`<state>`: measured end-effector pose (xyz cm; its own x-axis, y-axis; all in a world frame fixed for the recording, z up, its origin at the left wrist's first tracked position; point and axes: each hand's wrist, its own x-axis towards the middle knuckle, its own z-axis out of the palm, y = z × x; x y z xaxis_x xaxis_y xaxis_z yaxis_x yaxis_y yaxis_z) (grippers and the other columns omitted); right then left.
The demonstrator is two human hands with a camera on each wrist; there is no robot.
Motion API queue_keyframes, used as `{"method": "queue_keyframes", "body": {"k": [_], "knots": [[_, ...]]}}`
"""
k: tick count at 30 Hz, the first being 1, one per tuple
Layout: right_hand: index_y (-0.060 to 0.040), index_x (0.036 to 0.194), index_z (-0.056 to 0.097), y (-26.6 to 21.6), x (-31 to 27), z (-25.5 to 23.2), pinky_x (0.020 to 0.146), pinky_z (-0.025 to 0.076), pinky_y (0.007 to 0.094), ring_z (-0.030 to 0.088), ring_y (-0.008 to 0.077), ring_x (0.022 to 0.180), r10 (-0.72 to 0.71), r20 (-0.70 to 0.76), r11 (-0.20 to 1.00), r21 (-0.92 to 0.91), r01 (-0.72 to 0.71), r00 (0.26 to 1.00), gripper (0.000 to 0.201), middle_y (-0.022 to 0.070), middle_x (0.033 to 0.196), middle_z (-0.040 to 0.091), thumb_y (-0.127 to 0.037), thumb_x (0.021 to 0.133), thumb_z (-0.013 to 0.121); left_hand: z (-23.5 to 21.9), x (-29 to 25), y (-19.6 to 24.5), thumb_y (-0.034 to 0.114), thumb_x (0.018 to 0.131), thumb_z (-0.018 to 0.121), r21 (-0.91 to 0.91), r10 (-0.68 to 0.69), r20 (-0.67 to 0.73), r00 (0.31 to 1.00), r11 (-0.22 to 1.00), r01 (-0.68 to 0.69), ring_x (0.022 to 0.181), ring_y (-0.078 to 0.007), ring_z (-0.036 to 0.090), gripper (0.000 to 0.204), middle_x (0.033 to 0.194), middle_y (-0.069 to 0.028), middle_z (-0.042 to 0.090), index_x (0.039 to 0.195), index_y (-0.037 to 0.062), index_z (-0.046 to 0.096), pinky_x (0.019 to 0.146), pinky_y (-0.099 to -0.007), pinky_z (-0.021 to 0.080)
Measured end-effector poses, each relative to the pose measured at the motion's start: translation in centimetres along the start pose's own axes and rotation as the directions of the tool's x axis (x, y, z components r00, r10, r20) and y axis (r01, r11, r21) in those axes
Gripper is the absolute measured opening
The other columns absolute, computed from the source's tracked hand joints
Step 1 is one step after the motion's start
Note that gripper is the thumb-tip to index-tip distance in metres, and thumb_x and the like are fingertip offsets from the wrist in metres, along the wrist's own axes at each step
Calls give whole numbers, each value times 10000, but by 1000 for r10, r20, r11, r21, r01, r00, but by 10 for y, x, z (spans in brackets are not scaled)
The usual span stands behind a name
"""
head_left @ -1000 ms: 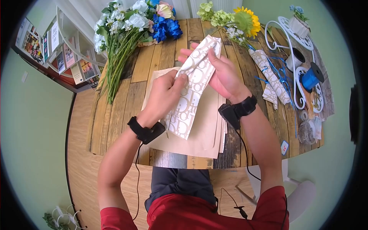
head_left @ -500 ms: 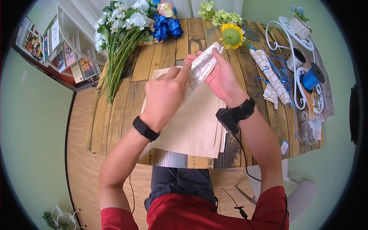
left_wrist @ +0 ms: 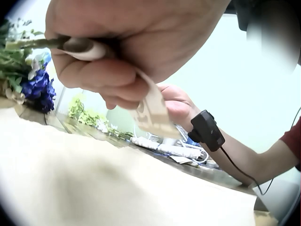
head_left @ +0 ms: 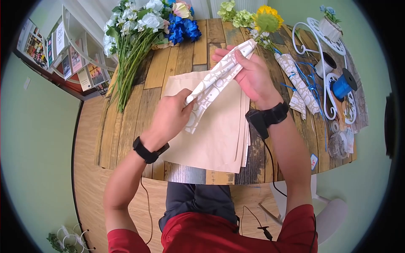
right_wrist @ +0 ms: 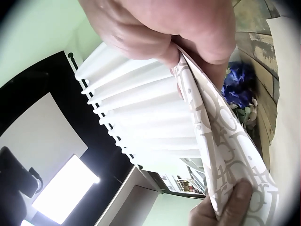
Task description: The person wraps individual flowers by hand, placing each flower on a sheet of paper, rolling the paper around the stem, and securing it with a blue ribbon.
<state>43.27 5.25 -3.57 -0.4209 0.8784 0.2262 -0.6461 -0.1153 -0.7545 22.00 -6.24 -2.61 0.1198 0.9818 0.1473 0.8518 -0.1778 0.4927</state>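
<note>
On the left, a bunch of silky white flowers (head_left: 145, 21) spreads above a sheaf of thin green stems (head_left: 133, 63), ruffled blue flowers (head_left: 184, 31) beside it. Now your left hand (head_left: 166, 116): its fingers curl tight round the lower end of the patterned paper (head_left: 213, 84), a smooth white sheet with beige lettering, rolled into a slim, slanting cone above the brown paper sheets (head_left: 206, 143). At the upper end, your right hand (head_left: 255, 78) pinches it, thumb across the front, fingers behind. Just beyond sits the yellow sunflower (head_left: 269, 20), its stem running down into the paper. Further right, a wrapped roll (head_left: 295, 80) lies near a glossy blue spool (head_left: 344, 86) and a curly white metal stand (head_left: 324, 92).

Over to the left wrist view: a green stem end (left_wrist: 35, 44) pokes out of your left fist, hidden from the head camera. The right wrist view gives you the paper's long fold side-on, plus a pleated white curtain (right_wrist: 141, 103) and a bright lamp (right_wrist: 66, 188).

Underneath, the bench (head_left: 130, 130) is mottled brown planks with a curved front edge. A white shelf (head_left: 69, 29) with books stands at left, pale wood floor (head_left: 95, 185) below, a white chair (head_left: 333, 219) at right.
</note>
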Motion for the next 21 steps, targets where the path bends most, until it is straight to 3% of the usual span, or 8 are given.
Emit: {"method": "queue_keyframes", "body": {"k": [4,7,9,10,13,15,19,21], "knots": [[47,1221,430,-8,2,-10,998,499,491,590,350,1166,-41,7,999,13,41,999,292,248,1211,585,-172,1030,450,-11,-11,8,228,927,618,203,7,-8,1000,979,-6,574,-395,589,240,637,-219,595,1039,16,628,554,-438,462],[43,1212,430,-11,5,-18,992,505,506,593,350,1157,-59,41,997,50,57,997,288,244,1199,586,-178,1029,455,-25,-15,9,249,917,637,302,-40,174,984,953,-15,643,-363,628,315,711,-224,633,1133,21,622,617,-410,493],[40,1210,429,-9,5,-20,988,508,514,595,350,1152,-53,70,997,50,50,996,288,243,1195,585,-184,1030,456,-34,-12,3,352,918,643,65,-5,317,948,998,-17,879,-315,682,471,942,-211,688,1245,19,579,749,-374,522],[33,1207,436,-8,5,-20,989,509,516,595,349,1151,-29,90,998,49,25,996,286,235,1194,586,-191,1030,459,-31,-7,-4,352,918,643,66,-6,317,948,998,-15,879,-315,682,471,942,-211,688,1245,19,579,749,-374,522],[17,1198,457,-2,2,-13,996,509,518,599,343,1145,7,156,996,86,-21,988,276,213,1182,593,-202,1029,464,-27,7,-12,397,944,624,-425,166,226,960,904,-57,1018,-223,645,567,1106,-131,671,1310,-26,535,862,-313,491],[8,1190,470,-2,-1,-9,1001,507,519,602,338,1140,14,200,992,117,-38,980,269,200,1171,599,-207,1029,466,-24,15,3,327,973,605,-723,62,418,906,626,291,1049,-121,597,515,1200,-73,626,1323,-39,511,931,-311,474],[-1,1191,488,-5,1,-11,1010,504,517,614,324,1124,-18,285,987,160,-29,958,272,180,1151,609,-219,1028,470,-8,15,1,252,987,594,-817,83,438,895,451,358,817,-26,611,346,1021,-14,659,1208,-13,566,730,-201,506],[-2,1195,488,-5,1,-14,1012,503,513,617,321,1121,-44,275,987,161,-1,961,278,181,1148,610,-223,1028,471,-6,13,7,220,981,606,-794,16,414,910,495,353,726,-3,586,282,949,7,661,1143,-11,595,645,-183,491]]}}
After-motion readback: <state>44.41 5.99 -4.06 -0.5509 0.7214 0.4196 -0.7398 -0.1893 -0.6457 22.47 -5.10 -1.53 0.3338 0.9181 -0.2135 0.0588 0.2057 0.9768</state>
